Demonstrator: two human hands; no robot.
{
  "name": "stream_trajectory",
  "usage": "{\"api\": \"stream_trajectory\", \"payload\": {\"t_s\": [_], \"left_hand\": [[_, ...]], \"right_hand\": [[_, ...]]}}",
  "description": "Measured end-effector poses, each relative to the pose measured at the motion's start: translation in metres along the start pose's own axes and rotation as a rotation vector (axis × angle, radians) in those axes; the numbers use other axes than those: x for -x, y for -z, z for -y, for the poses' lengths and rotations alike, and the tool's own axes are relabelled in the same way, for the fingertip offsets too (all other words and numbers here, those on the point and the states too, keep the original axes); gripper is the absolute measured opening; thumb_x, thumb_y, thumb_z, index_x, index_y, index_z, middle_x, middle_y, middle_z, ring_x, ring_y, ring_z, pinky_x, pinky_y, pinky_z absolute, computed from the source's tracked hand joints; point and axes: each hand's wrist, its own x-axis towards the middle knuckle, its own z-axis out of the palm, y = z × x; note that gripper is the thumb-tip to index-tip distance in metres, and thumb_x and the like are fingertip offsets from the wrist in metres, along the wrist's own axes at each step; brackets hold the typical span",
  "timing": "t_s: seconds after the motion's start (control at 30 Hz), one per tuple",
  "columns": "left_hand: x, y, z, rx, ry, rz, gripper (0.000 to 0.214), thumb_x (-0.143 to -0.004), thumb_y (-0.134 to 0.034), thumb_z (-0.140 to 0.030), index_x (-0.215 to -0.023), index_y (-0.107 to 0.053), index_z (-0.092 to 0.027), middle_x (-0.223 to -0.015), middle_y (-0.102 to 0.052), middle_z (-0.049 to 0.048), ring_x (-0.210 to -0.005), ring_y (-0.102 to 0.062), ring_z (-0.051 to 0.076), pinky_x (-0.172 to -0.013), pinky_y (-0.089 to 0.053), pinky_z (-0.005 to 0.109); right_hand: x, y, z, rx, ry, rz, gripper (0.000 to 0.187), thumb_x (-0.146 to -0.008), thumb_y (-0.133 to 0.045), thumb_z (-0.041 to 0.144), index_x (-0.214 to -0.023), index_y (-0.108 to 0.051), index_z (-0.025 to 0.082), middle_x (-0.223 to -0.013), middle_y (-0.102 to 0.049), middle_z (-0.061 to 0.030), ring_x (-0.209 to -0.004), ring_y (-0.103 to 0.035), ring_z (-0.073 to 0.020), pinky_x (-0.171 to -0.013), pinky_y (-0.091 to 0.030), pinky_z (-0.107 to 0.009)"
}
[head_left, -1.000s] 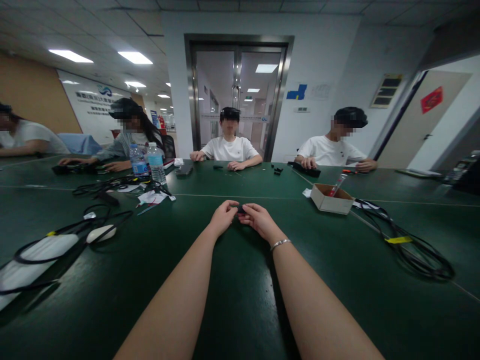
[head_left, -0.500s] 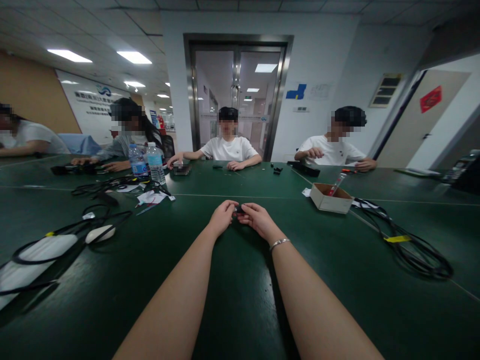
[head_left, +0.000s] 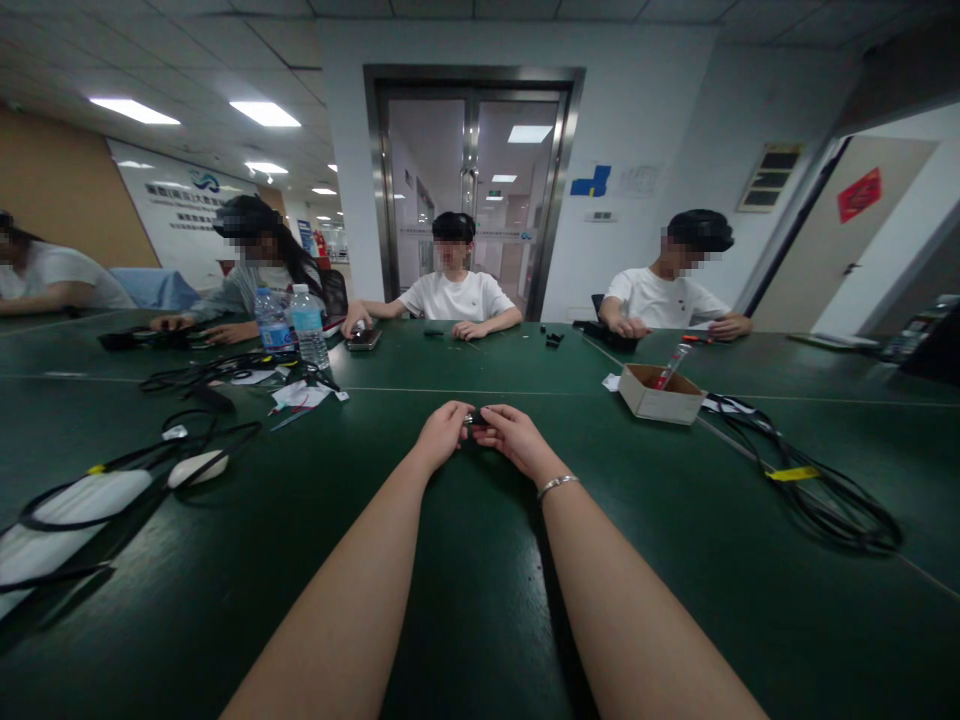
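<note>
My left hand point(head_left: 442, 432) and my right hand point(head_left: 511, 436) meet over the green table point(head_left: 480, 560) with both forearms stretched forward. Their fingers are curled together around a small dark part point(head_left: 472, 418) pinched between the fingertips. Most of that part is hidden by the fingers, so I cannot name it. A thin silver bracelet point(head_left: 556, 485) circles my right wrist.
A small cardboard box point(head_left: 660, 394) with a red tool stands to the right, with a coiled black cable point(head_left: 817, 490) beyond it. Cables, a white mouse point(head_left: 196, 467), papers and two water bottles point(head_left: 300, 324) lie at left. Several people sit along the table's far side.
My hands have stayed together on the small part, shifting only slightly. The person opposite reached an arm out to a device on the table.
</note>
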Motion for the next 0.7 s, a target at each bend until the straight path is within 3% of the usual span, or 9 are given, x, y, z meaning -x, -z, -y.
{"api": "stream_trajectory", "payload": {"t_s": [0.5,0.7], "left_hand": [[-0.0001,0.0,-0.0008,0.037,0.008,-0.01,0.024,-0.082,-0.048,-0.022,-0.103,-0.057,-0.016,-0.068,-0.053,-0.0006,-0.05,-0.046,0.007,-0.044,-0.037,0.015],[0.0005,-0.0002,0.0001,0.054,-0.024,-0.002,0.024,-0.084,-0.046,-0.029,-0.1,-0.058,-0.016,-0.066,-0.052,-0.0003,-0.05,-0.045,0.007,-0.043,-0.036,0.015]], "right_hand": [[0.0001,0.0006,-0.0002,0.001,0.003,0.006,0.007,-0.084,-0.064,0.012,-0.087,-0.058,0.012,-0.072,-0.064,-0.0061,-0.06,-0.065,-0.0141,-0.054,-0.056,-0.021],[-0.0002,0.0009,-0.0003,0.001,0.007,0.019,0.01,-0.083,-0.067,0.014,-0.086,-0.058,0.012,-0.072,-0.064,-0.0062,-0.062,-0.065,-0.0144,-0.054,-0.056,-0.021]]}}
